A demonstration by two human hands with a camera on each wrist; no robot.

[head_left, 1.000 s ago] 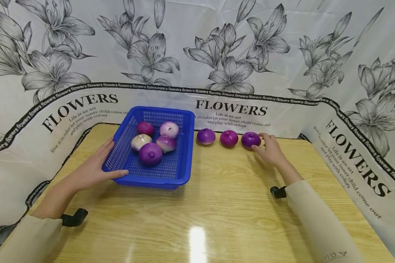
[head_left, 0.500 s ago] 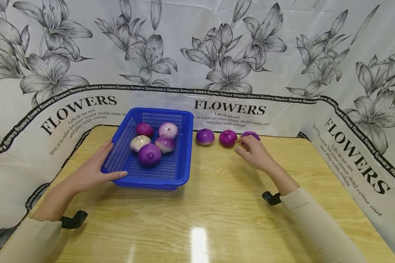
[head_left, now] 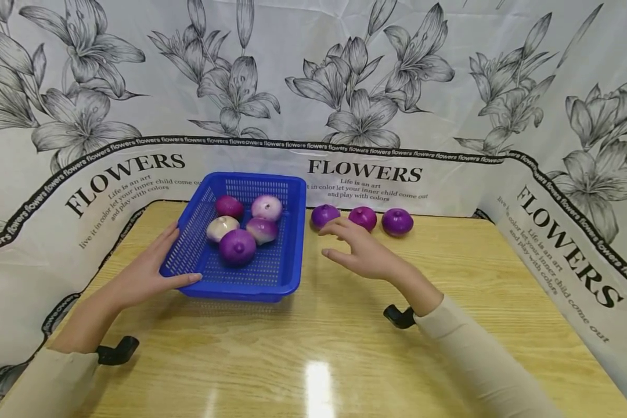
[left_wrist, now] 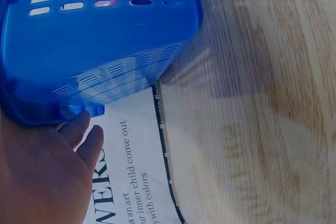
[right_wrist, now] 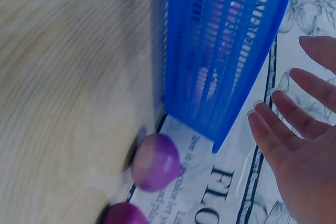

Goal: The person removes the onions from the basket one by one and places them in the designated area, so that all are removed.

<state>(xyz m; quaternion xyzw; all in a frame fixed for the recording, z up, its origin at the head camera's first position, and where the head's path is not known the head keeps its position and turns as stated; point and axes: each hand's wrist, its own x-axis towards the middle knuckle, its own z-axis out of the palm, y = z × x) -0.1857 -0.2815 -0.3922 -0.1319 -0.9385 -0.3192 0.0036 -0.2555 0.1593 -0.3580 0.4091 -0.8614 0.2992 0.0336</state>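
A blue plastic basket [head_left: 292,255] with slotted sides stands at the left of the table. Inside are several onions, among them a large purple onion [head_left: 237,248] and a pale onion [head_left: 222,229]. My left hand [head_left: 141,276] holds the basket's near left corner, thumb along the front rim and fingers against the left side. To its right, my right hand [head_left: 363,249] has its fingers spread with nothing in them. Behind that hand sit three onions in a row: a purple onion [head_left: 324,216], a magenta onion [head_left: 363,216] and a dark purple onion [head_left: 397,222].
The wooden table [head_left: 271,360] ends at the back against a white curtain [head_left: 271,154] printed with flowers and lettering, which also runs along both sides. A black wrist mount [head_left: 399,316] sits under the right forearm.
My right hand has left the rightmost onion and moved left past the middle one toward the basket, its fingers opening out. The left hand and the basket have stayed in place.
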